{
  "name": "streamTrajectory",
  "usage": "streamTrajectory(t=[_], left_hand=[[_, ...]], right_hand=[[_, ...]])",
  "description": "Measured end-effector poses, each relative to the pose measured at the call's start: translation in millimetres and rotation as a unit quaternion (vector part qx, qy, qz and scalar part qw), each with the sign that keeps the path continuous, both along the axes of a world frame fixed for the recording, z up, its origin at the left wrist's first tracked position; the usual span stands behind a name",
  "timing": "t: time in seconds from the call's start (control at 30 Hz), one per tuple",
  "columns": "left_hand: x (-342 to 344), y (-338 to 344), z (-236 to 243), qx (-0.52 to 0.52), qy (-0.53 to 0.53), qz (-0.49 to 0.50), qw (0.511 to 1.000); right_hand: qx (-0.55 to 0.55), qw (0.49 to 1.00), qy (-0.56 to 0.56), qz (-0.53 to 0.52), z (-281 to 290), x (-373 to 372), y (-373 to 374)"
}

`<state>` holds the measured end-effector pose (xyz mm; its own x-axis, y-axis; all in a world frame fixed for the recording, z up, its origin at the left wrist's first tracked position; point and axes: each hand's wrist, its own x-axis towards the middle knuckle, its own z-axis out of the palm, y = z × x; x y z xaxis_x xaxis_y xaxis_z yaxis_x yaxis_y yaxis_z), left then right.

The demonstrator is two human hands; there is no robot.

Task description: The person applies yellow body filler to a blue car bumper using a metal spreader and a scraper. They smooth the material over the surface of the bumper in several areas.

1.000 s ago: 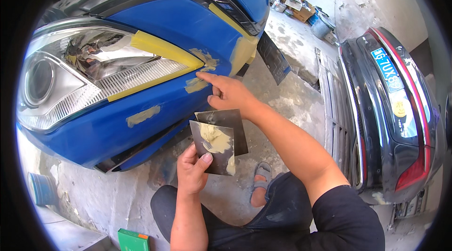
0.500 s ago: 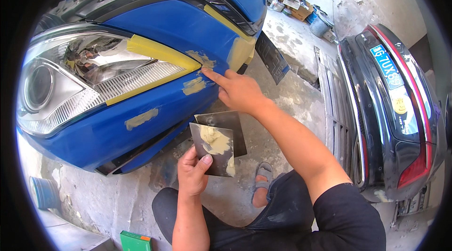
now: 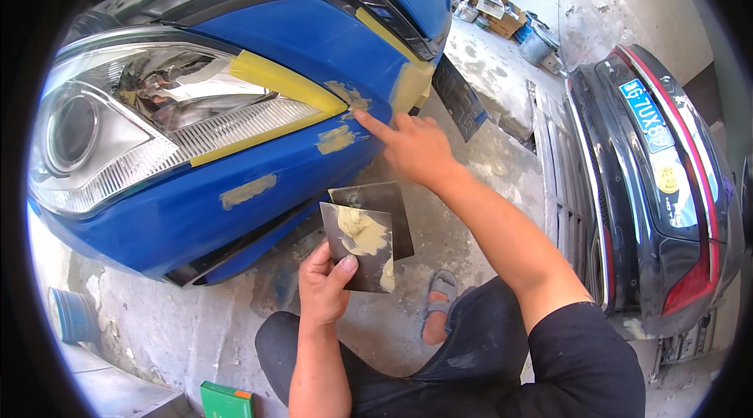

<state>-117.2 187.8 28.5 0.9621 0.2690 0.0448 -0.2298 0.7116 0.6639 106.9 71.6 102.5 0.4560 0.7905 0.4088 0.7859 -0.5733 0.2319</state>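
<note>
My right hand (image 3: 420,147) reaches to the blue bumper (image 3: 290,159), its index finger stretched out and its tip at a putty patch (image 3: 349,95) by the headlight's pointed corner. The other fingers are partly curled, and I see nothing held in them. Yellow masking tape (image 3: 286,82) borders the headlight (image 3: 149,104). Lower down, my left hand (image 3: 323,285) grips a dark flat putty spreader (image 3: 337,241) smeared with beige putty (image 3: 361,231), thumb on its front. A second dark spreader (image 3: 401,222) shows behind it. More putty patches (image 3: 336,139) mark the bumper.
A black car's rear end (image 3: 643,183) stands at the right, beside a floor grate (image 3: 557,175). A dark panel (image 3: 459,96) hangs by the bumper's far end. Buckets (image 3: 539,43) and a carton sit at the back. A green box (image 3: 226,400) and a blue bucket (image 3: 72,314) are at lower left.
The bumper and headlight have shifted slightly right in view. My right index fingertip stays by the headlight's corner, and my left hand still holds the spreaders.
</note>
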Motion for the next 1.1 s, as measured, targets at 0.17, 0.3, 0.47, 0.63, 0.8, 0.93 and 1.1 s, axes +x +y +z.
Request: streamTrajectory(t=[0.17, 0.3, 0.47, 0.63, 0.8, 0.93, 1.1], left_hand=[[-1, 1, -1, -0.003, -0.009, 0.002, 1.000], [-1, 1, 2, -0.014, -0.007, -0.002, 1.000], [0, 0, -1, 0.001, -0.007, -0.001, 1.000], [0, 0, 3, -0.008, -0.006, -0.003, 1.000], [-3, 2, 4, -0.005, -0.002, 0.010, 1.000], [-4, 4, 5, -0.002, -0.005, 0.008, 1.000], [-7, 6, 7, -0.001, -0.011, 0.019, 1.000]], right_hand=[[-0.005, 0.999, -0.051, 0.001, -3, 4, -14], [0.015, 0.996, -0.078, 0.042, 5, 0, -7], [-0.062, 0.986, -0.146, 0.043, 19, 10, 5], [-0.104, 0.983, -0.138, 0.067, 27, 15, -1], [-0.130, 0.981, -0.115, 0.084, 36, 12, 1], [-0.130, 0.984, -0.085, 0.089, 32, 16, -7], [-0.112, 0.989, -0.061, 0.069, 24, 14, -21]])
